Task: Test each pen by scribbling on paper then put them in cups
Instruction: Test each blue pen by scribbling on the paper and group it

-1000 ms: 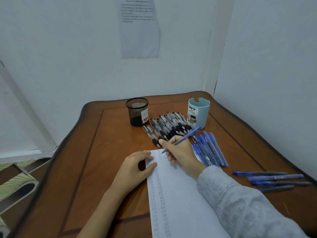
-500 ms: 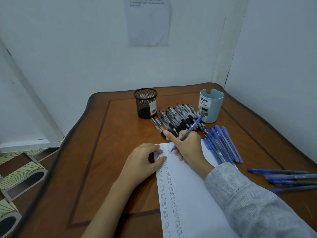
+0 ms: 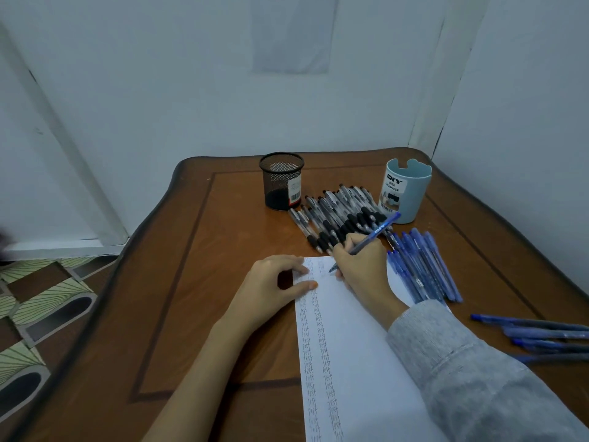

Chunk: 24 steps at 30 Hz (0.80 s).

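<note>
My right hand (image 3: 363,269) grips a blue pen (image 3: 376,232) with its tip down on the white paper (image 3: 350,339), near the sheet's top edge. Columns of small handwriting run down the paper's left side. My left hand (image 3: 274,287) rests on the paper's top left corner, fingertips and thumb pressing it flat. A black mesh cup (image 3: 282,181) stands at the back, a light blue cup (image 3: 404,189) to its right. Between them lies a pile of black pens (image 3: 338,215). A row of blue pens (image 3: 424,266) lies right of my right hand.
Several more blue pens (image 3: 541,336) lie apart near the right edge of the brown wooden table (image 3: 191,282). White walls close the back and right sides. A patterned tiled floor (image 3: 35,314) shows to the left.
The camera has tilted down and shifted, so the table sits lower right in view. My right hand has brought the pen tip a little further onto the paper's top; my left hand has stayed put.
</note>
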### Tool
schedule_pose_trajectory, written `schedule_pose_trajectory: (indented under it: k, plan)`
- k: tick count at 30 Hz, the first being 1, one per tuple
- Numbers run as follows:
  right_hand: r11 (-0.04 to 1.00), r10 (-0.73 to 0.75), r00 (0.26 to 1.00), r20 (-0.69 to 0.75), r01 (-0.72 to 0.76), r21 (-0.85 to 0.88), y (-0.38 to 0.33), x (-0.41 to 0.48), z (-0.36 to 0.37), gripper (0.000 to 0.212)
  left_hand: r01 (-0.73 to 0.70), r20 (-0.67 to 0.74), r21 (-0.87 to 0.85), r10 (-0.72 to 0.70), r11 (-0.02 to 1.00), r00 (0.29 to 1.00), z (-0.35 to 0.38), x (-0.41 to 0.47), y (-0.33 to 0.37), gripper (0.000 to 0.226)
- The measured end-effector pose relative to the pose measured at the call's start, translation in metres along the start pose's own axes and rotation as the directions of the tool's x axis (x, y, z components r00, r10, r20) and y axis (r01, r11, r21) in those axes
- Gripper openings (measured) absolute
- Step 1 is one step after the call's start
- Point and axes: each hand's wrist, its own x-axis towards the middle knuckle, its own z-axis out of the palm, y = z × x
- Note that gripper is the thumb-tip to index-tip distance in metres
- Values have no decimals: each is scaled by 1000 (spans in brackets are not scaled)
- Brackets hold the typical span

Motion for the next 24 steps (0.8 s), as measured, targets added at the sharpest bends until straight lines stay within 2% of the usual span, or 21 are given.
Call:
schedule_pose_trajectory:
  k: [8,24]
  plan:
    - [996,-67,993,100,72,-47,-1,0,2,37,16,25,-86,-14,996,1000,-2,0,-2,35]
    - [998,-53,991,119,55,-12,-1,0,3,42,14,21,-81,-13,997,1000,0,0,-4,34]
